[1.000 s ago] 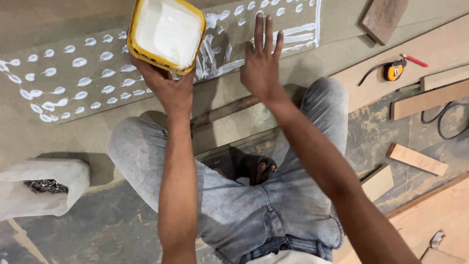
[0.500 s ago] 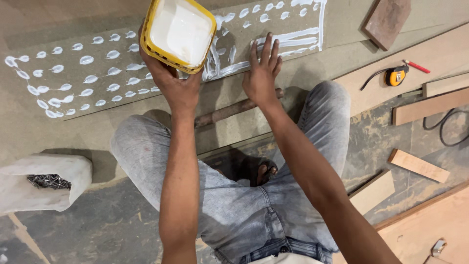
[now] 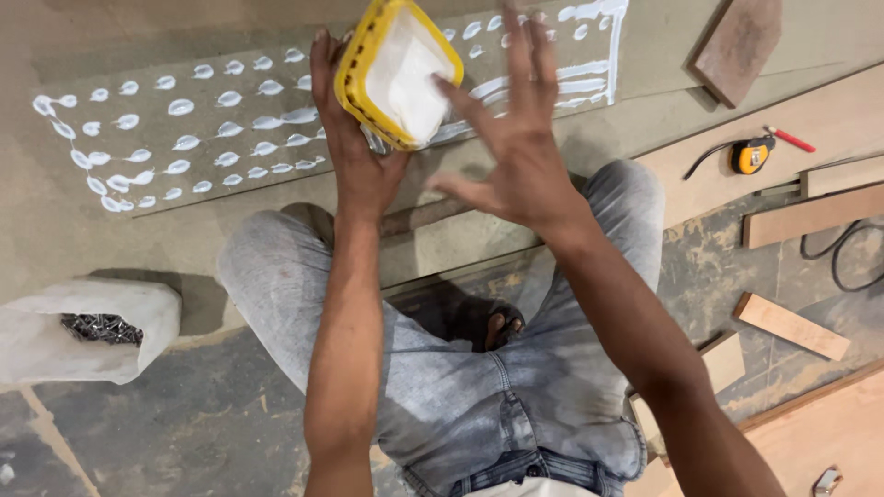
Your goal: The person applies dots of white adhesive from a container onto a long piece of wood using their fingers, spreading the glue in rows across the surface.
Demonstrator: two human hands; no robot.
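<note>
Leftmost, at about eight o'clock in the view, a white sack (image 3: pixel 55 345) lies on the floor with its mouth open on a heap of dark nails (image 3: pixel 101 328). Above it, from ten o'clock across to one o'clock, a long grey board (image 3: pixel 138 198) carries rows of white glue dabs (image 3: pixel 181 107), which give way to smeared white streaks (image 3: pixel 580 74) toward its right end.

Near twelve o'clock the left hand (image 3: pixel 354 156) grips a yellow tub (image 3: pixel 359 69) of white glue from below and from the left, fingers wrapped up its side, thumb not clearly seen; the tub is tilted, its open mouth turned toward the right hand. That right hand (image 3: pixel 525 166) hovers just beside the tub, fingers fanned wide apart and holding nothing, its index finger (image 3: pixel 456 97) reaching to the tub's rim; whether it touches the glue cannot be told.

Below both arms the person squats in grey jeans (image 3: pixel 460 387), a sandalled foot (image 3: pixel 497 324) showing between the knees.

At two o'clock a dark brown wood block (image 3: pixel 732 41) lies by the board. Toward three o'clock sit a yellow tape measure (image 3: pixel 750 155) and a red pencil (image 3: pixel 790 140), near them a black cable (image 3: pixel 847 262), with offcut wood strips (image 3: pixel 792 324) lower at four o'clock.
</note>
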